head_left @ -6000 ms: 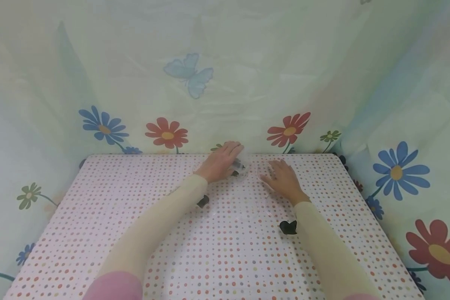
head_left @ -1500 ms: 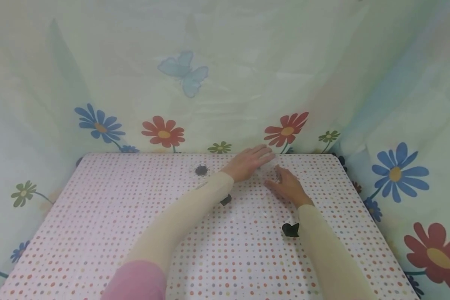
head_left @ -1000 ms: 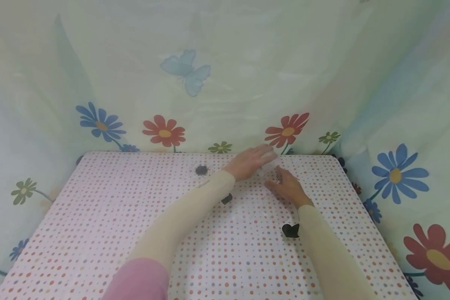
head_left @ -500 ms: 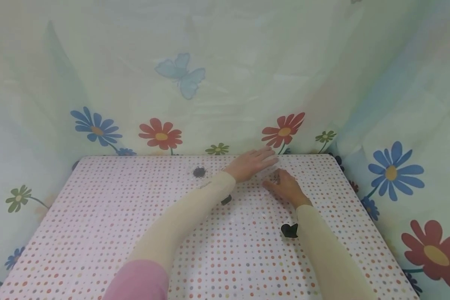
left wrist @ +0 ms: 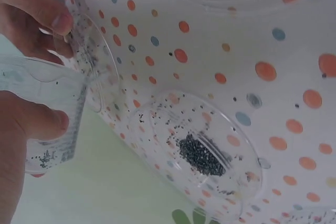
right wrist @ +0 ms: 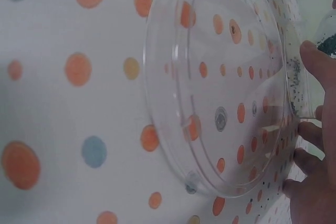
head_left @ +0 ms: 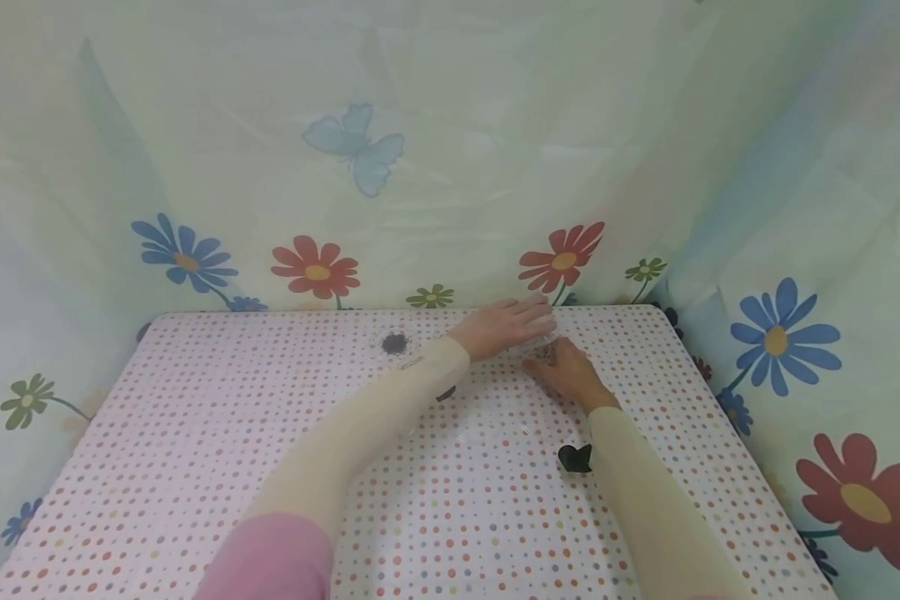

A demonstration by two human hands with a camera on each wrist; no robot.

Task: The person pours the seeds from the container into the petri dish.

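Observation:
My left hand (head_left: 498, 327) grips a clear plastic cup (left wrist: 55, 95), tilted on its side. Dark granules cling inside the cup, its mouth facing a clear shallow dish (left wrist: 107, 59) at the back of the table. Scattered granules lie in that dish. My right hand (head_left: 570, 372) holds the dish's near side, thumb and fingers spread around the rim. Left of it, a second clear dish (left wrist: 210, 116) bears a small heap of dark granules (left wrist: 199, 156). In the head view both the cup and the right-hand dish are mostly hidden by hands.
Another clear round dish (right wrist: 163, 72) lies nearer on the dotted table (head_left: 195, 433). Stray granules dot the cloth around the heap. A flowered curtain (head_left: 450, 167) stands behind the table's back edge. A black piece (head_left: 575, 457) sits beside the right forearm.
Over six seconds my left hand has moved right with the cup, from above the left dish to the right one, leaving the heap exposed. In the last second both hands have hardly moved.

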